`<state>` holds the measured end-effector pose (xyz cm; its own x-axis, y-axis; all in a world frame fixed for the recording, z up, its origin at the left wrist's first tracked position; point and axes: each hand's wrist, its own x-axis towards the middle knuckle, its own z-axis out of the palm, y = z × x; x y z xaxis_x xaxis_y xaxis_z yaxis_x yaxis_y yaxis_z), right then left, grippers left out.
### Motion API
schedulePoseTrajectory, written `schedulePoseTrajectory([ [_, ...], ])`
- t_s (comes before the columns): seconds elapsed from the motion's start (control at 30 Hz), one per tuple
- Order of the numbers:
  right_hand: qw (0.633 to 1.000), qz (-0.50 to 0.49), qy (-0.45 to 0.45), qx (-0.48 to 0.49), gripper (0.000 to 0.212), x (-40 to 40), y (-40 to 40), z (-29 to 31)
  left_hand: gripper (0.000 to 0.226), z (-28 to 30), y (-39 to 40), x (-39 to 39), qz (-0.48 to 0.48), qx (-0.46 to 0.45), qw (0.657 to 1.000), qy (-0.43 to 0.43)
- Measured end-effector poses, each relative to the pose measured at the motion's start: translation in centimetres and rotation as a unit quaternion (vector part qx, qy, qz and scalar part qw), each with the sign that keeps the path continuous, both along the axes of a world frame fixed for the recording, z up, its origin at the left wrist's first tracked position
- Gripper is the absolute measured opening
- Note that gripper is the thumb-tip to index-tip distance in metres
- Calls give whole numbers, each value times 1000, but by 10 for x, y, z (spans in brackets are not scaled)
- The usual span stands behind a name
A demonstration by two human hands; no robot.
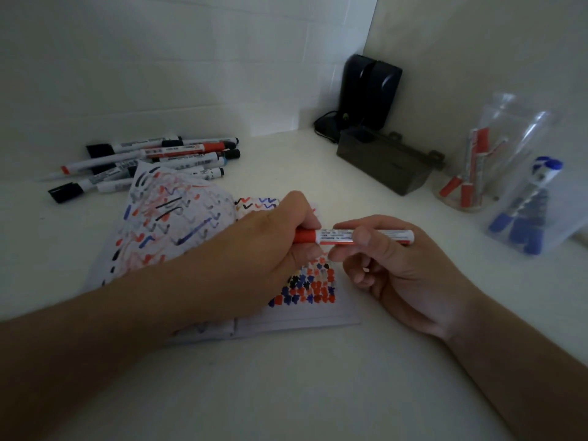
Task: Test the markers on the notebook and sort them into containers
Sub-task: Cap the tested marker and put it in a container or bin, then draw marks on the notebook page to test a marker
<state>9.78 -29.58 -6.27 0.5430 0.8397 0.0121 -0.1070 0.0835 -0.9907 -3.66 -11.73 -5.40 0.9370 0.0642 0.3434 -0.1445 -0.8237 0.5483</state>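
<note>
The left hand (276, 237) grips the red cap end of a slim white plastic marker with a red label (353, 237), while the right hand (397, 265) pinches its barrel, level above the scribbled white paper notebook (286, 316) on the pale counter (318, 393). Uncapping or recapping, I cannot tell; next it likely belongs in the clear plastic container of red markers (477, 160).

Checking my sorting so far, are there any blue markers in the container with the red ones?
No, the clear container holds only red markers; the blue markers sit in a separate container.
</note>
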Motion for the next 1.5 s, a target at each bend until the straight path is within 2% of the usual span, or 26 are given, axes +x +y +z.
schedulePoseTrajectory([
  [0.13, 1000, 2, -15, -3, 24, 0, 3, -3, 6, -3, 5, 1, -6, -27, 998, 53],
  [0.27, 999, -23, -31, 1, 18, -3, 4, -4, 37, -1, 13, 7, -1, -130, 985, 111],
  [0.3, 999, -27, -22, 4, 15, -3, 3, -3, 38, 0, 12, 11, 2, -132, 980, 146],
  [0.4, 997, -73, -16, 8, 9, 4, -2, 1, 24, 13, 1, 30, 5, -79, 964, 256],
  [0.47, 991, -128, -46, 4, 7, 13, -7, 10, 20, 32, -18, 46, -1, -35, 961, 275],
  [0.6, 957, -253, -139, 15, 8, 44, -30, 59, 20, 68, -56, 97, -20, -48, 985, 164],
  [0.67, 925, -315, -205, 43, 3, 70, -46, 95, 22, 87, -77, 123, -39, -140, 984, 101],
  [0.73, 874, -401, -269, 58, 15, 101, -62, 130, 13, 102, -95, 145, -63, -260, 961, 67],
  [0.8, 816, -473, -326, 67, 27, 134, -78, 161, 20, 109, -106, 158, -61, -298, 951, 58],
  [0.9, 752, -521, -401, 45, 31, 179, -92, 184, 23, 92, -99, 165, -27, -204, 976, 68],
  [0.97, 739, -510, -434, -69, 34, 202, -88, 176, 26, 74, -87, 161, -10, -126, 987, 101],
  [1.03, 737, -453, -457, -209, 40, 221, -81, 157, 28, 56, -70, 155, 7, -32, 991, 132],
  [1.1, 724, -391, -482, -299, 38, 228, -75, 142, 30, 43, -51, 147, 26, 18, 988, 153],
  [1.17, 692, -382, -512, -336, 36, 228, -71, 140, 31, 33, -30, 137, 41, 48, 985, 161],
  [1.27, 654, -424, -552, -295, 34, 216, -63, 143, 33, 22, 1, 116, 82, 106, 977, 165],
  [1.33, 654, -430, -582, -222, 28, 188, -47, 140, 33, 18, 22, 100, 113, 149, 967, 173],
  [1.37, 665, -415, -593, -187, 25, 167, -34, 136, 32, 16, 32, 92, 131, 161, 962, 176],
  [1.4, 690, -387, -592, -155, 23, 144, -18, 127, 30, 14, 42, 83, 151, 166, 958, 175],
  [1.5, 803, -233, -536, -115, 22, 70, 31, 89, 28, 5, 71, 58, 218, 180, 947, 154],
])
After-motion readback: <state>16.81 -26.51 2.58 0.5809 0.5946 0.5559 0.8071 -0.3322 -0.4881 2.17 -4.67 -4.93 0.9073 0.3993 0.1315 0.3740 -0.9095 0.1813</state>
